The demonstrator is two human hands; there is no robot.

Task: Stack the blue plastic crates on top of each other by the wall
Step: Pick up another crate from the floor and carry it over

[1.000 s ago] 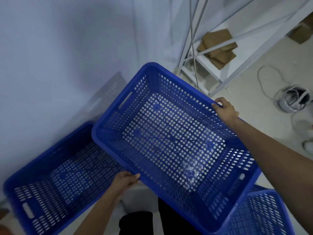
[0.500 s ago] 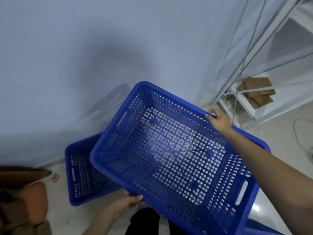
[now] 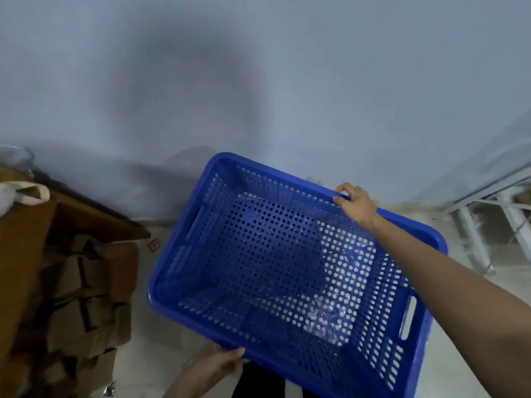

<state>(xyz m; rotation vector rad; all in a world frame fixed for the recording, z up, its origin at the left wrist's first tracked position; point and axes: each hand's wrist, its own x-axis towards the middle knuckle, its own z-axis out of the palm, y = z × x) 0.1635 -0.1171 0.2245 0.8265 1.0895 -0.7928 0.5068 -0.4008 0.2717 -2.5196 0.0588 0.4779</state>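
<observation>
I hold a blue perforated plastic crate (image 3: 258, 179) in both hands, open side up, tilted a little, in front of the pale wall (image 3: 258, 81). My right hand (image 3: 356, 203) grips its far long rim. My left hand (image 3: 221, 364) grips the near long rim from below. Dark blue shapes show through the holes of the crate's bottom; I cannot tell whether a second crate lies beneath it. No other crate is plainly in view.
A brown wooden piece of furniture (image 3: 26, 245) with a white bag (image 3: 23, 192) on it stands at the left, with crumpled brown cardboard (image 3: 86, 297) beside it on the floor. White metal rack legs (image 3: 474, 239) stand at the right.
The view has swung left and the crate has moved left with it. The crate on the floor that showed beside it is now covered. The shelf with cardboard has left the view.
</observation>
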